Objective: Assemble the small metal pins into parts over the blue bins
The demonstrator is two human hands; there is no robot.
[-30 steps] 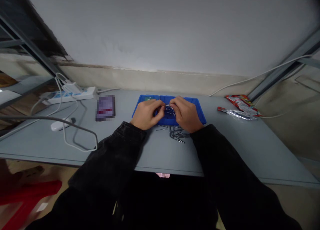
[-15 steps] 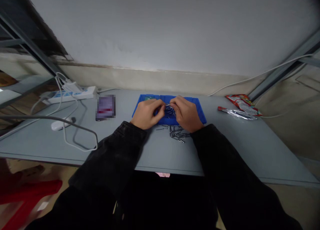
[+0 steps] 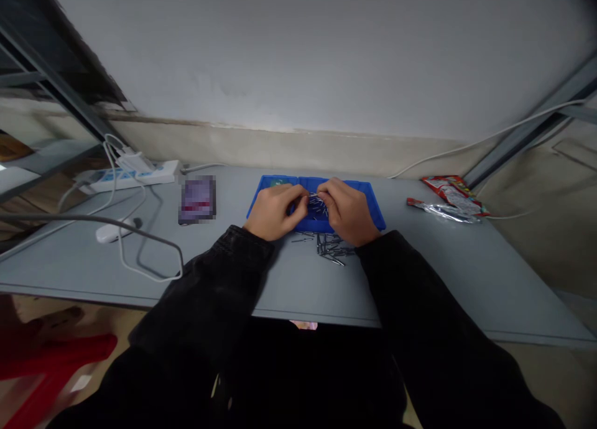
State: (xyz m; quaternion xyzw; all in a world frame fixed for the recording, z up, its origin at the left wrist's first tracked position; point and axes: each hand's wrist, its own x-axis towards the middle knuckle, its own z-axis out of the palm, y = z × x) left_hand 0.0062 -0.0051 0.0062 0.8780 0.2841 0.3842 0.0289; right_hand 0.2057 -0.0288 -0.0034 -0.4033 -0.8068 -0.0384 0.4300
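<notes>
My left hand (image 3: 278, 211) and my right hand (image 3: 349, 211) meet over a blue plastic tray (image 3: 377, 208). Both are closed in a pinch, fingertips almost touching. Between them runs a thin metal rivet (image 3: 313, 194), one end at each hand; its ends are hidden by the fingers. Below it, inside the tray, lie several loose rivets (image 3: 319, 210). A small pile of similar rivets (image 3: 332, 247) rests on the table just in front of the tray, partly beside my right wrist. Something green (image 3: 280, 183) shows in the tray's left compartment.
On the left stand a white power strip (image 3: 140, 175) with cables, a white mouse (image 3: 112, 231) and a blurred purple packet (image 3: 198, 200). To the right lie a red snack wrapper (image 3: 454, 193) and a clear plastic wrapper (image 3: 448, 213). A wall (image 3: 298, 149) backs the grey table (image 3: 308, 292).
Both hands stay in nearly the same place and pinch, with the rivet still between them. Nothing else has visibly moved, apart from a very slight shift of the view.
</notes>
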